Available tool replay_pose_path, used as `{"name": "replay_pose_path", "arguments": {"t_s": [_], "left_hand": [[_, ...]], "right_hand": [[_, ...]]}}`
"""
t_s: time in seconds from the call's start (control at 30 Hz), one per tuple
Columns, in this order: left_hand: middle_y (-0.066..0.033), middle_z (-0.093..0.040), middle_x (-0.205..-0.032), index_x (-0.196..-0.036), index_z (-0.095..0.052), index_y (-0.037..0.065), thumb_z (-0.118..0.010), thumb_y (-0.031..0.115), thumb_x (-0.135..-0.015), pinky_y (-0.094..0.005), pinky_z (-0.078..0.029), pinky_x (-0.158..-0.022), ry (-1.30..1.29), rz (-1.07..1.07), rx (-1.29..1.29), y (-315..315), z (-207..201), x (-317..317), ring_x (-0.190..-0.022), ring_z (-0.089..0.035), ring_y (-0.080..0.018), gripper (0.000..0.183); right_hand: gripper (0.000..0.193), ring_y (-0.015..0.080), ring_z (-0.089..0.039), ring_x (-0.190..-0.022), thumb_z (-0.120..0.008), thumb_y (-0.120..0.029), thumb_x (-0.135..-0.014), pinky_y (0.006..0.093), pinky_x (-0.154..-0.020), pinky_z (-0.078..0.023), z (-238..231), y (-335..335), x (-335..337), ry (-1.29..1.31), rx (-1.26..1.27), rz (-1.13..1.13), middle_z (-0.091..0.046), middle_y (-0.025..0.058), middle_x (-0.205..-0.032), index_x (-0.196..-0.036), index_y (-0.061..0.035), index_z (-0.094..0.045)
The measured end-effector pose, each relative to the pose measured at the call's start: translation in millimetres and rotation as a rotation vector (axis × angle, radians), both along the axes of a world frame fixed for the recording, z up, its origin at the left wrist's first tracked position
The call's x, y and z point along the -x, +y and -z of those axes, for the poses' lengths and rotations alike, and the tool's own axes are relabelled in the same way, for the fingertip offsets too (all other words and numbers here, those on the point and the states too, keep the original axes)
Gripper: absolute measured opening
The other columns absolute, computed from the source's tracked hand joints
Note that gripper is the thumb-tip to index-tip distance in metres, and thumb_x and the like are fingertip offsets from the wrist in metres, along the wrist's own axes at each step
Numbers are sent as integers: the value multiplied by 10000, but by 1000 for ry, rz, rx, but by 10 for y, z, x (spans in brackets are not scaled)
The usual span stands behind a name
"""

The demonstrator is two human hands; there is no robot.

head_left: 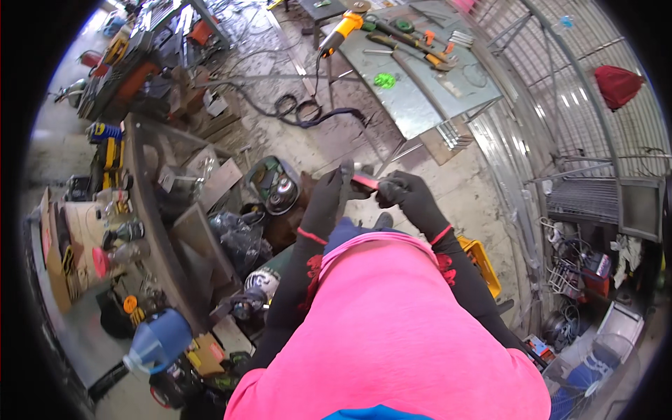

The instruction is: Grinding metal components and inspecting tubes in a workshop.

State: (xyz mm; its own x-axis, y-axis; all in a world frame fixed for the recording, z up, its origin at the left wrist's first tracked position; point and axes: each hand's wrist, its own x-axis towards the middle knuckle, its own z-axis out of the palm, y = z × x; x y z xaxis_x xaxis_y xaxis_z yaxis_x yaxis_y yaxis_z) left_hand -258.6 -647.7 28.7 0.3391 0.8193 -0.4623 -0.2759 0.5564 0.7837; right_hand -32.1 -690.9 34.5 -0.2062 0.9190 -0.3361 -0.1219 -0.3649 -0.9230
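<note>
Both my hands wear dark gloves with red cuffs and are held close together in front of my body. My left hand (326, 194) is closed on a narrow grey metal strip (344, 192) that stands lengthwise along its fingers. Beside it, my right hand (407, 194) has its fingers closed on one end of a short, slim red piece (365, 182). That red piece spans the gap between the hands, with its other end against the strip. Its exact kind is too small to tell.
Ahead right stands a metal-topped table (392, 115) bearing tools and a yellow angle grinder (343, 32). A black cable (308, 119) crosses the floor. To my left are a tub of cans (274, 185) and a cluttered bench (143, 203). A yellow container (481, 266) sits behind my right arm.
</note>
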Motion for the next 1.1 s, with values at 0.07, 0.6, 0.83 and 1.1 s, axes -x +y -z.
{"name": "replay_pose_path", "arguments": {"t_s": [0.07, 0.6, 0.83, 1.1], "left_hand": [[-128, -775, -931, -1287, -732, -37, -569, 588, -1129, -313, -578, -661, -60, -76, -25, -129, 178, -163, -755, -745, -203, 666], [-85, -731, -880, -1140, -727, -52, -686, 249, -1091, -321, -634, -700, 147, -123, -13, -510, 10, -634, -775, -748, -191, 308], [-97, -735, -907, -1149, -725, -71, -670, 208, -1098, -323, -641, -720, 126, -41, -117, -573, 59, -838, -774, -750, -193, 289], [-105, -708, -914, -1090, -726, -67, -596, 247, -1153, -350, -619, -790, 86, 94, -67, -630, 31, -935, -811, -713, -190, 346]], "right_hand": [[335, 156, -740, -850, -735, -323, -1085, 326, -809, -606, 171, -109, -181, 31, -9, -14, -759, 79, -923, -1101, 11, -732], [334, 164, -734, -919, -708, -259, -1097, 327, -870, -614, 365, -737, -855, 210, 67, 255, -756, 88, -1037, -1242, 42, -711], [419, 195, -755, -1001, -729, -273, -1084, 358, -914, -622, 376, -868, -853, 229, 41, 213, -767, 104, -1141, -1361, 39, -685], [295, 158, -744, -933, -735, -138, -1059, 314, -893, -601, 496, -912, -922, 137, -36, 221, -772, 91, -1046, -1290, 46, -720]]}}
